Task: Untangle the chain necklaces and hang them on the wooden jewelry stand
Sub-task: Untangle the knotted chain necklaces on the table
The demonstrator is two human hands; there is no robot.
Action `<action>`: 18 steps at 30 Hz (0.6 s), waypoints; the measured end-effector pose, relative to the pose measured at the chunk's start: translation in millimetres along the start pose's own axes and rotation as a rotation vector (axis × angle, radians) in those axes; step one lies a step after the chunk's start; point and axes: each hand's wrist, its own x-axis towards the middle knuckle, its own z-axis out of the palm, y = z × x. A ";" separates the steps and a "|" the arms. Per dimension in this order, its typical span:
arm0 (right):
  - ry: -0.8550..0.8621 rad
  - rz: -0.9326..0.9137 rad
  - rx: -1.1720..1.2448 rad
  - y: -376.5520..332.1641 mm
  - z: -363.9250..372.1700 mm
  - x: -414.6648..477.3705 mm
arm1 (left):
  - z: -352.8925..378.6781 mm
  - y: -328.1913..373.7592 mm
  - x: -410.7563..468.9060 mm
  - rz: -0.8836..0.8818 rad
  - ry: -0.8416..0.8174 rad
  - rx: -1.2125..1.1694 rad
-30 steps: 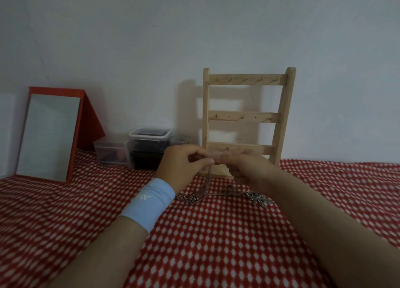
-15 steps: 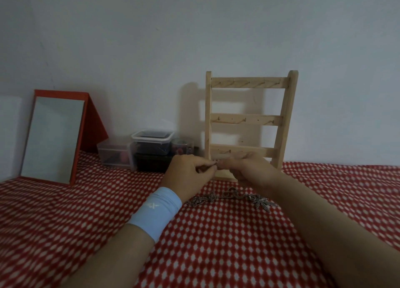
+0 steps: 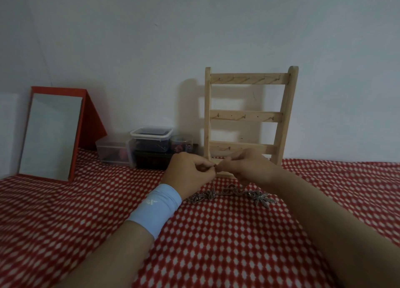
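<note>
The chain necklaces are seen lying in a tangled strip on the red-and-white patterned cloth just below the centre of the frame. Their long axis runs left to right, from beneath the left hand to a leaf-shaped piece at the right end, which points toward the lower right. The metal is shown as dull silver-grey, with ornate, knotted links bunched thickest at the middle. A thin strand appears to rise from the heap to the spot where the two hands meet, though it is too faint to be followed with certainty. The left hand and the right hand are held just above the cloth with fingers curled, thumb and fingertips of each pinched together on that small part of the chain, the two pinches touching. A pale blue wristband is worn on the left wrist. Directly behind the hands, the wooden jewelry stand is set upright by the grey wall, its three crossbars fitted with small hooks. Clear plastic containers are stacked to its left, and a red-framed mirror is propped at the left of the frame.
</note>
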 end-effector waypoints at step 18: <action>-0.440 0.168 -0.435 -12.5 -15.2 -5.4 | -45.5 19.5 10.7 -0.333 -1.016 -0.266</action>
